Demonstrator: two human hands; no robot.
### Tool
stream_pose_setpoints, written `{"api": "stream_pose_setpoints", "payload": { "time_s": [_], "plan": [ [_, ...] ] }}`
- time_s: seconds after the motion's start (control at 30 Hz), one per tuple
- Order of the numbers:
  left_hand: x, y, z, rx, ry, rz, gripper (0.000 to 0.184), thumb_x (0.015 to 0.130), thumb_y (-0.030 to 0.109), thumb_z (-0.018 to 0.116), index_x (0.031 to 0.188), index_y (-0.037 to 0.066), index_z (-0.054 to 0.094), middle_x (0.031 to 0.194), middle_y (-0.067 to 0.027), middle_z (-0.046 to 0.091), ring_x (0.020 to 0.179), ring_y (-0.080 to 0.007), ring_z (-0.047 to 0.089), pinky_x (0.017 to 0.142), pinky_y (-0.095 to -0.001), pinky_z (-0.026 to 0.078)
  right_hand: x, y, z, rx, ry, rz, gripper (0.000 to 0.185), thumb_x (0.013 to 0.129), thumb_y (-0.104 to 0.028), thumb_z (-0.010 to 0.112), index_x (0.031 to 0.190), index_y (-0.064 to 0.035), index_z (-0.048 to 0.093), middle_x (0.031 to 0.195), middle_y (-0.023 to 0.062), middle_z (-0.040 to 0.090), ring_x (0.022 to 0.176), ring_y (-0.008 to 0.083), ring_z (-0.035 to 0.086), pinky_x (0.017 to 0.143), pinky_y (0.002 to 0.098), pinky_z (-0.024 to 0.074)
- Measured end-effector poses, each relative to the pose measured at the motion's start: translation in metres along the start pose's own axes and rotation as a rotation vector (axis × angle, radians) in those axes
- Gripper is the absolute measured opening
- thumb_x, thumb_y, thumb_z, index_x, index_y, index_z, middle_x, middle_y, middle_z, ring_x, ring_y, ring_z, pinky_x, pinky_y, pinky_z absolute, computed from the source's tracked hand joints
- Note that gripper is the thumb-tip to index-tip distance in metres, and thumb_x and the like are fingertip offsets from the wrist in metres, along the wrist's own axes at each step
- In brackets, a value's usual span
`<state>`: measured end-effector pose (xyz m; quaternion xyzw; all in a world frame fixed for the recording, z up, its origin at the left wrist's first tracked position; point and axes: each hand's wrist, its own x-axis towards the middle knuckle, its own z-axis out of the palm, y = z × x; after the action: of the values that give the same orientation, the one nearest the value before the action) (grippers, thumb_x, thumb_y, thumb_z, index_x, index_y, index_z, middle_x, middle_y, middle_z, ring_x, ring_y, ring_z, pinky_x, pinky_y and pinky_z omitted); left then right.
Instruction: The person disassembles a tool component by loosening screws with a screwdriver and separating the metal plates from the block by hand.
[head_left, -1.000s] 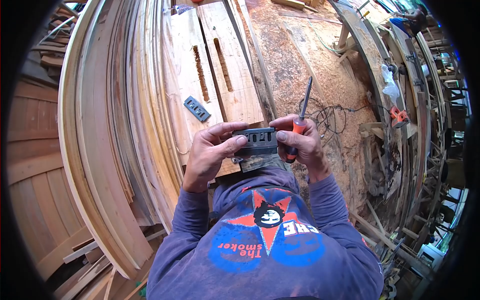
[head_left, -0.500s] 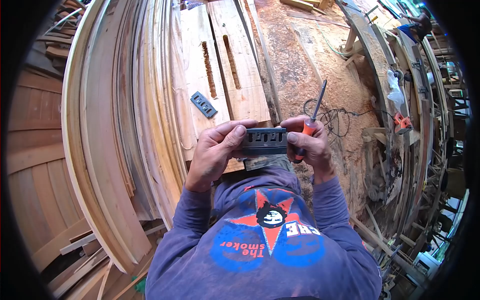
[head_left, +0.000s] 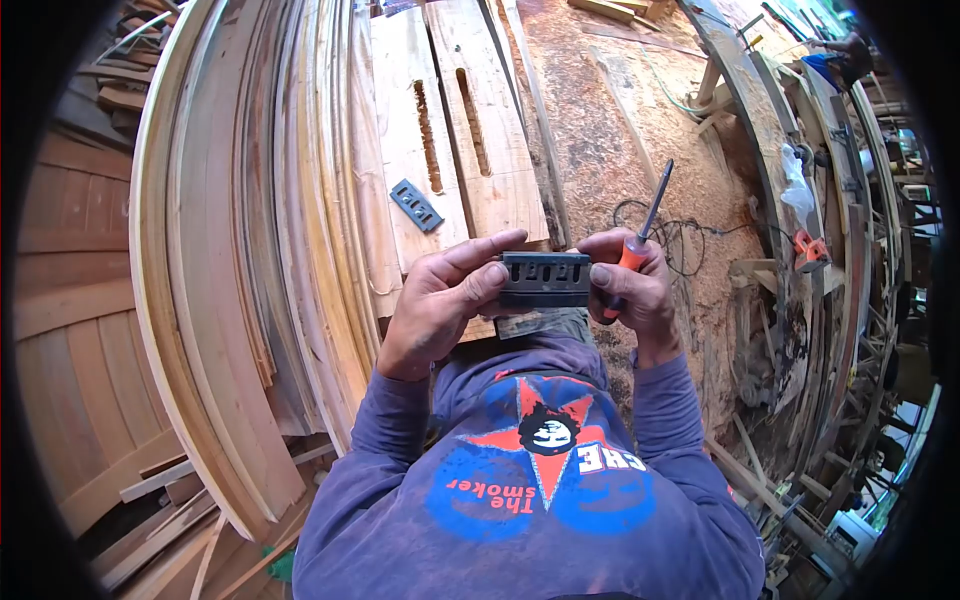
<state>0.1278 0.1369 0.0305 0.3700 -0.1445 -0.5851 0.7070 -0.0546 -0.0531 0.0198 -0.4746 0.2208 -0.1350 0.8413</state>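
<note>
A dark grey slotted metal-looking block (head_left: 545, 280) is held level in front of my torso, its exact kind unclear. My left hand (head_left: 445, 290) pinches its left end between thumb and fingers. At the other end, my right hand (head_left: 635, 285) grips the block with the thumb and also clasps a screwdriver (head_left: 633, 255) with an orange and black handle, its shaft pointing up and away. A similar slotted grey plate (head_left: 416, 206) lies on a pale wooden plank (head_left: 405, 120), just beyond my left hand. Both planks there have a long slot cut into them.
Long stacked boards (head_left: 215, 250) stand along the left. Sawdust covers the ground (head_left: 640, 130) beyond my right hand, with a black cable (head_left: 690, 228) on it. An orange tool (head_left: 808, 248) sits farther right among timber. Another person (head_left: 845, 55) is at the far upper right.
The view has shifted slightly. The block has tilted a little and my left fingers have stretched out somewhat along its top left. Both hands keep their hold, and the screwdriver stays in my right.
</note>
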Motion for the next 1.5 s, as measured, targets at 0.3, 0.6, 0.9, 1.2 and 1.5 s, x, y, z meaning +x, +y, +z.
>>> {"api": "stream_pose_setpoints", "payload": {
  "time_s": [0.3, 0.6, 0.9, 1.2, 1.5],
  "plan": [
    [0.002, -0.003, -0.003, 0.005, -0.005, -0.005, 0.047, 0.101, 0.011, 0.064, 0.142, -0.008, 0.051, 0.128, -0.0211, 0.066, 0.113, -0.0262, 0.068, 0.094, -0.0416, 0.061, -0.003, -0.008, 0.002, -0.028, 0.009, 0.060, 0.031, 0.088, -0.004, 0.075, 0.116, 0.0060, 0.067, 0.082, 0.0112, 0.071, 0.054, 0.0138, 0.064, 0.043, 0.0250, 0.0449],
    [0.000, 0.000, 0.009, 0.163, 0.029, 0.071, 0.044, 0.097, 0.006, 0.069, 0.139, -0.003, 0.056, 0.120, -0.0190, 0.070, 0.107, -0.0235, 0.070, 0.090, -0.0383, 0.062, -0.003, -0.005, -0.003, -0.004, -0.031, 0.021, 0.035, 0.088, -0.008, 0.076, 0.117, 0.0089, 0.065, 0.089, 0.0173, 0.073, 0.053, 0.0167, 0.066, 0.044, 0.0272, 0.0515],
    [0.005, -0.008, 0.010, 0.283, 0.156, 0.110, 0.031, 0.093, 0.002, 0.073, 0.123, -0.003, 0.069, 0.110, -0.0115, 0.074, 0.098, -0.0134, 0.070, 0.085, -0.0275, 0.059, -0.001, -0.008, 0.017, -0.171, 0.015, -0.047, 0.034, 0.089, -0.006, 0.078, 0.120, 0.0041, 0.068, 0.091, 0.0102, 0.076, 0.062, 0.0065, 0.064, 0.050, 0.0203, 0.0467],
    [0.002, -0.007, 0.003, 0.341, 0.192, 0.077, 0.035, 0.087, -0.001, 0.078, 0.121, -0.002, 0.070, 0.108, -0.0119, 0.075, 0.098, -0.0167, 0.071, 0.088, -0.0305, 0.059, 0.002, -0.004, 0.017, -0.256, -0.006, -0.019, 0.029, 0.088, -0.002, 0.077, 0.116, 0.0029, 0.071, 0.085, 0.0057, 0.073, 0.061, 0.0047, 0.061, 0.049, 0.0195, 0.0443],
    [0.000, -0.007, -0.009, 0.266, 0.146, 0.050, 0.041, 0.089, 0.003, 0.078, 0.128, -0.003, 0.066, 0.110, -0.0091, 0.074, 0.096, -0.0121, 0.070, 0.081, -0.0251, 0.057, 0.013, -0.002, 0.022, -0.286, 0.013, 0.029, 0.028, 0.089, -0.003, 0.076, 0.116, 0.0031, 0.071, 0.077, 0.0040, 0.070, 0.057, 0.0055, 0.060, 0.047, 0.0207, 0.0430]
  ]
}}
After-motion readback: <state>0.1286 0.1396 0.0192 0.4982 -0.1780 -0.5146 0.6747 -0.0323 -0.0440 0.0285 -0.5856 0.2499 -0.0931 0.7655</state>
